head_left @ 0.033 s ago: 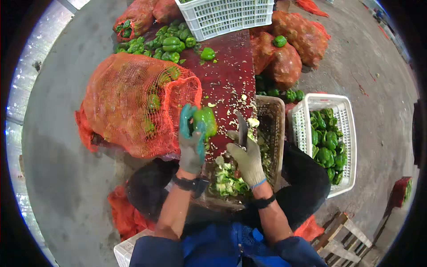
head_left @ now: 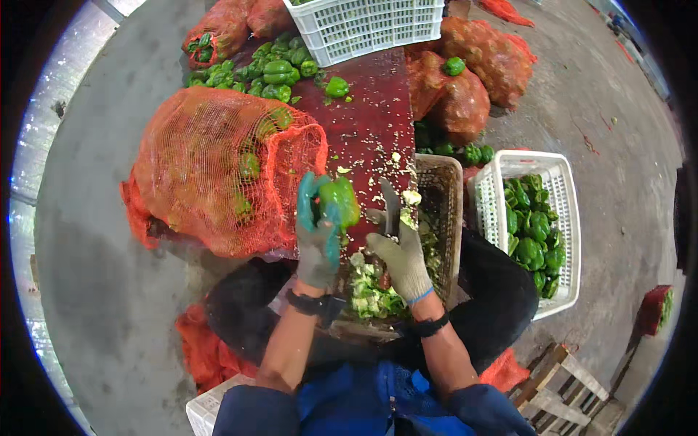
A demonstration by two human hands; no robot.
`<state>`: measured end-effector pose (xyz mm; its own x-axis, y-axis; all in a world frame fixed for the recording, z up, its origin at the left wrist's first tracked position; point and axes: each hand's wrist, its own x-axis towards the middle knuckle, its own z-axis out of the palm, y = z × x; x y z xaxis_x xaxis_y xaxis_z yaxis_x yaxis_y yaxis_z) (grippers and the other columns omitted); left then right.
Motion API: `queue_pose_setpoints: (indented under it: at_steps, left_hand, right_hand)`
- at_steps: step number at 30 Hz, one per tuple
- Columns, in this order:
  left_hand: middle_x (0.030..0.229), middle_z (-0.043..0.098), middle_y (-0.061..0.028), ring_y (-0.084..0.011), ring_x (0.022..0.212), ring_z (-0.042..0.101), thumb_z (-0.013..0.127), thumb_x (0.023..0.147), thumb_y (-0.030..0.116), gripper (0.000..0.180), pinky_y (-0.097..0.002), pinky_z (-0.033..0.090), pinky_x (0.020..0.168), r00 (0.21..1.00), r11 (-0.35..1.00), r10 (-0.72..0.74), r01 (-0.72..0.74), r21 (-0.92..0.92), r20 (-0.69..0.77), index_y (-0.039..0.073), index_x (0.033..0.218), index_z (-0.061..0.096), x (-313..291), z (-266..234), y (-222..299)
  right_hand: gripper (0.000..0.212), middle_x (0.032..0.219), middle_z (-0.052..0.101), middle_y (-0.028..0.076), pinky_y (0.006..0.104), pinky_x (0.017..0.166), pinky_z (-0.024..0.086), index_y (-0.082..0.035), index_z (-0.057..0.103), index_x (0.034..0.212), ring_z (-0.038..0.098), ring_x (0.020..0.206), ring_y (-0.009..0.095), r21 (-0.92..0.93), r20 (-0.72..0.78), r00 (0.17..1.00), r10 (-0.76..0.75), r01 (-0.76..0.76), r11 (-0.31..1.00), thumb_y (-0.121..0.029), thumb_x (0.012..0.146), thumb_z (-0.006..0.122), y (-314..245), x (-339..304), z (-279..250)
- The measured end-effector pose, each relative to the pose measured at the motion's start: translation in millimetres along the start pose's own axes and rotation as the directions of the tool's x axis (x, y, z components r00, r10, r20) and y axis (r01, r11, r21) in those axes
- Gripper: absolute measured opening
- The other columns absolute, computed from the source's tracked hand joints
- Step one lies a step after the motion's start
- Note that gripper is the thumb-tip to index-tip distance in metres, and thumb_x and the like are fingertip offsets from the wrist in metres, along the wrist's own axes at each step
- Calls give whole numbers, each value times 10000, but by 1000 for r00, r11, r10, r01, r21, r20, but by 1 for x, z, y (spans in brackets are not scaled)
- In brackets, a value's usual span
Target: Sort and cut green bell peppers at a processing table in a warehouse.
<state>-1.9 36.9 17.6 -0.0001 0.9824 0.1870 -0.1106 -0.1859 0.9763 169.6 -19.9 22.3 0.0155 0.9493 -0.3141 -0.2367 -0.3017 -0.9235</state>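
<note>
Probably light, slick and crisp, the green pepper (head_left: 339, 203) sits in my left hand (head_left: 317, 231), fingers half-curled around its side, above the worktop's (head_left: 374, 83) near left corner; I'd cup its broad flanks. My right hand (head_left: 402, 263) wraps around a knife (head_left: 392, 205).

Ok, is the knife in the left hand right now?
No, the right hand holds the knife, while the left hand holds a green pepper.

Head-worn wide fisheye, facing steeply down, left grip (head_left: 318, 238) and right grip (head_left: 403, 263) close below
</note>
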Motion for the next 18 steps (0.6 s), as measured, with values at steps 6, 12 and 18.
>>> queue_pose_setpoints:
  at_steps: [6, 12, 18]
  left_hand:
    - [1467, 574, -149, -239, 1320, 592, 814, 954, 229, 890, -391, 494, 1146, 981, 995, -84, 74, 65, 175, -14, 1645, 310, -42, 9, -5]
    - [1482, 577, -185, -294, 1322, 619, 850, 842, 47, 869, -410, 510, 1143, 983, 782, 108, -178, 597, 150, 26, 1600, 424, -51, -7, -38]
    - [1508, 549, -209, -391, 1357, 572, 865, 812, 73, 838, -460, 500, 1156, 955, 605, 151, -292, 740, 253, 51, 1562, 490, -58, 1, -61]
  right_hand:
    - [510, 1217, 756, 100, 327, 973, 548, 65, 653, 1403, 677, 1083, 132, -49, 14, 984, -177, 177, 983, -71, 912, 682, 2, -5, -9]
    - [441, 1067, 770, 272, 457, 822, 605, 16, 711, 1318, 772, 928, 398, -522, -97, 922, -374, 273, 808, -132, 903, 707, 53, 2, -8]
    - [138, 774, 633, 255, 474, 657, 508, 13, 662, 962, 658, 715, 418, -645, -108, 879, -464, 294, 705, -112, 916, 699, 66, -4, -14]
